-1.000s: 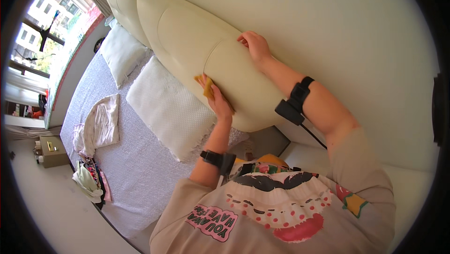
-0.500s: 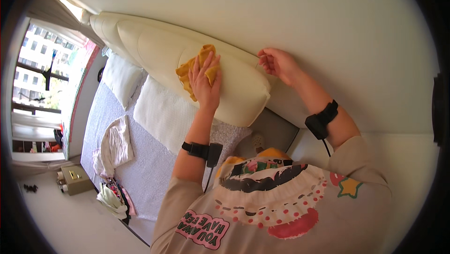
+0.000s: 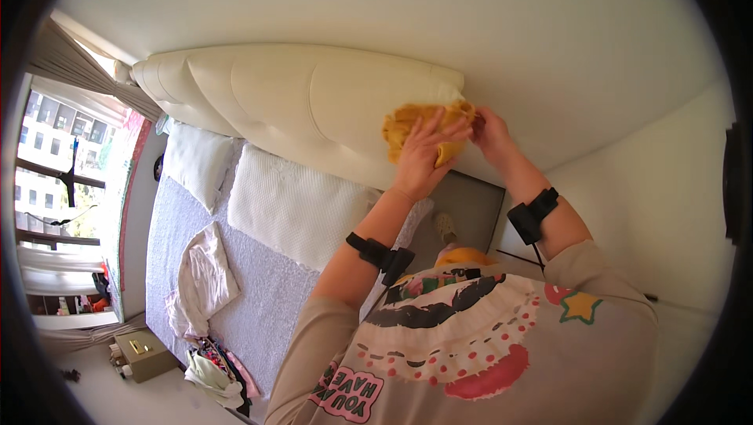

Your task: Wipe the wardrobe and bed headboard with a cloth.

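Note:
A yellow cloth lies bunched against the right end of the cream padded headboard. My left hand presses it there, fingers spread over its folds. At the cloth's right edge, beside the headboard's corner, my right hand has its fingers curled in and pinched on the fabric; its fingertips are partly hidden. Black bands with small boxes are strapped round both my forearms.
Below the headboard, two white pillows rest on a bed with a pale lilac cover. Clothes lie across the bed. A bedside cabinet stands beyond it, near the window. The wall rises right behind the headboard.
My left hand has slid the yellow cloth rightward along the headboard to its end. My right hand, earlier apart by the wall, now meets the cloth's edge. The view has shifted slightly.

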`<state>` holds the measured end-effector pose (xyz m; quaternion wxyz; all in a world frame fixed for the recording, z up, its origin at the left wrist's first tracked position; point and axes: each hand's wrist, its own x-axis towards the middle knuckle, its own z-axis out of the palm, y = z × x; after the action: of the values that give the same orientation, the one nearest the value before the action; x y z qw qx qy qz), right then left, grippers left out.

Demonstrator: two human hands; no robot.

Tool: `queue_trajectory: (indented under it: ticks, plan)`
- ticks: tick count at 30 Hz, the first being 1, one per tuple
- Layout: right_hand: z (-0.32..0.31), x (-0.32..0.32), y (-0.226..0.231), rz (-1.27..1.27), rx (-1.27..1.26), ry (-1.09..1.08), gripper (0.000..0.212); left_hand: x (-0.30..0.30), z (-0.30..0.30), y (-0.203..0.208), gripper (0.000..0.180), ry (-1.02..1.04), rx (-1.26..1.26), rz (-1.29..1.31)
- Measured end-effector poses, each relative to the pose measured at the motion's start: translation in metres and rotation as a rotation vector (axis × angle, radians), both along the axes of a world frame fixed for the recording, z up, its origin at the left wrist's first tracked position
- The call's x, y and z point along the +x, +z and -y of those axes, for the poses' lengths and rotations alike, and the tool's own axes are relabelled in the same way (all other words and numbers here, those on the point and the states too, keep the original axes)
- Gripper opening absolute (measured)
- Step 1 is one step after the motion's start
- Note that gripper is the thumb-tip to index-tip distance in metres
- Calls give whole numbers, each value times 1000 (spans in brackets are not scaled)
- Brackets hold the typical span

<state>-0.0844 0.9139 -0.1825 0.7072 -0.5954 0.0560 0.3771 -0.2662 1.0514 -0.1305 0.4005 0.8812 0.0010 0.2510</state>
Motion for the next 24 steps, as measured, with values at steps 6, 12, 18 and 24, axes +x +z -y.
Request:
queue_trajectory:
  ticks: [6, 12, 18, 24]
  plan:
    - [16, -18, -22, -185, -98, -162, 23, 5, 9, -62, 50, -151, -1401, -113]
    - [3, -27, -18, -125, -56, -63, 25, -2, -48, -48, 64, -211, -1974, 231]
    - [-14, -69, 21, -110, 148, 319, 40, 7, -35, -26, 61, -67, -1500, 79]
    - [11, -78, -17, -373, 862, 157, 47, 22, 24, -17, 96, -296, -214, -203]
